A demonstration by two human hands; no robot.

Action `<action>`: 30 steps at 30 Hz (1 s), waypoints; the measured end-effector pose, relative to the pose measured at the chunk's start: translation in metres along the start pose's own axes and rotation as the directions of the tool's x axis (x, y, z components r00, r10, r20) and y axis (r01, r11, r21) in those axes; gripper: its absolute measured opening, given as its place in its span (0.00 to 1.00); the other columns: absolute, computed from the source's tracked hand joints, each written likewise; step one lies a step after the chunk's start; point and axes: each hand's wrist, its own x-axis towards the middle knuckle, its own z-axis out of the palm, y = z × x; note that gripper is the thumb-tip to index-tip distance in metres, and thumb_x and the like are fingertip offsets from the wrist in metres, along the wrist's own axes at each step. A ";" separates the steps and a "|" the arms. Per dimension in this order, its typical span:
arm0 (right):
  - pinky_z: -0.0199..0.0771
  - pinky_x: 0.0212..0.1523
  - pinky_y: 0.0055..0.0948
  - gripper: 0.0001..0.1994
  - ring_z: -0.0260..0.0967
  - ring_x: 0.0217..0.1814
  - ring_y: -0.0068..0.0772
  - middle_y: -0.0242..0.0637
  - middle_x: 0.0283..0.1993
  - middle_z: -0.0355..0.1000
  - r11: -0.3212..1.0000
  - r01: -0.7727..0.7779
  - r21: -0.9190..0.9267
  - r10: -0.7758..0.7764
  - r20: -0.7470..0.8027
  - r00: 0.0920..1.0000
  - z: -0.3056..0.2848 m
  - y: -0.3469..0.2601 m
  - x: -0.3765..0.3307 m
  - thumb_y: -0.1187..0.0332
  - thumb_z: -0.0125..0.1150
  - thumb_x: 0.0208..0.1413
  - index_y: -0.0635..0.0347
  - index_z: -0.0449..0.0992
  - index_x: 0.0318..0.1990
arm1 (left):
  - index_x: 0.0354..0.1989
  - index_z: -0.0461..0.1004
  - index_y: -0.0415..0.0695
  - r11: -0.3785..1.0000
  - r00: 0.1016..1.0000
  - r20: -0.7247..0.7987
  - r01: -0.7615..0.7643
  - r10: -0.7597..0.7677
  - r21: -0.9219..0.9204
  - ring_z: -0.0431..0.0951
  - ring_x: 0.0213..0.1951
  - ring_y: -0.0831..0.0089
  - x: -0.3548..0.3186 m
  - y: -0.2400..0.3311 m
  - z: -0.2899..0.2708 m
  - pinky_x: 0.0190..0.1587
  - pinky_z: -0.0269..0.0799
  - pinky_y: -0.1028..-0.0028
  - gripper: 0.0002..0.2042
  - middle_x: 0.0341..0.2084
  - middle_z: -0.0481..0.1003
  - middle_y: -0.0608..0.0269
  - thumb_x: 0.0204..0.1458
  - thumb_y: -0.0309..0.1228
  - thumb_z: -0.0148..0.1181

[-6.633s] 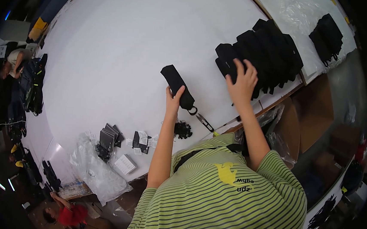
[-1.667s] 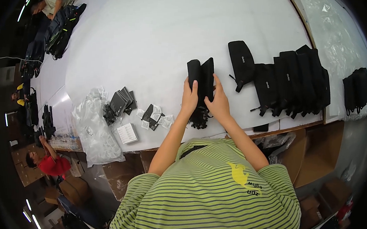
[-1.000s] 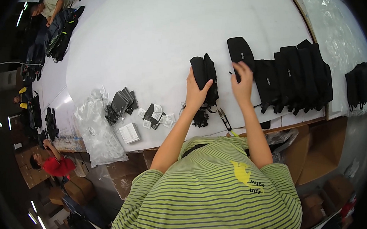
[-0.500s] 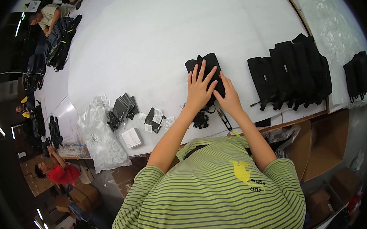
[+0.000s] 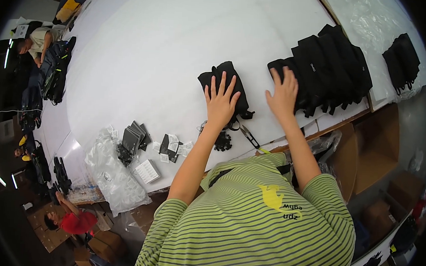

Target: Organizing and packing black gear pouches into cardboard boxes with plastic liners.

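**Hands flat on black pouches at a white table**

Nearest the person, at the table's near edge, a small pair of snips [image 5: 246,135] lies beside a clump of black clips [image 5: 222,142]. To the left sit small black cards with white tags [image 5: 172,146], a stack of dark flat pieces [image 5: 133,138] and a crumpled clear plastic bag [image 5: 112,175].

Just beyond the snips, the left hand [image 5: 220,101] lies flat with fingers spread wide on a single black pouch [image 5: 227,79], which rests on the white table [image 5: 155,43] and is pressed, not gripped. To its right, the right hand [image 5: 282,92] is also open, fingers splayed, its fingertips touching the near-left end of a row of black pouches [image 5: 328,62] lying overlapped. Farther right, apart from the row, is another small pile of black pouches [image 5: 403,60].
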 end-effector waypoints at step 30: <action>0.46 0.62 0.50 0.33 0.45 0.66 0.47 0.44 0.64 0.51 0.922 -0.222 -0.319 0.136 -0.270 0.953 -0.099 0.082 0.041 0.62 0.65 0.42 0.48 0.61 0.59 | 0.62 0.58 0.63 0.975 0.976 0.064 -0.200 0.207 -0.100 0.51 0.64 0.61 0.010 0.003 -0.008 0.64 0.38 0.56 0.21 0.64 0.54 0.71 0.59 0.39 0.42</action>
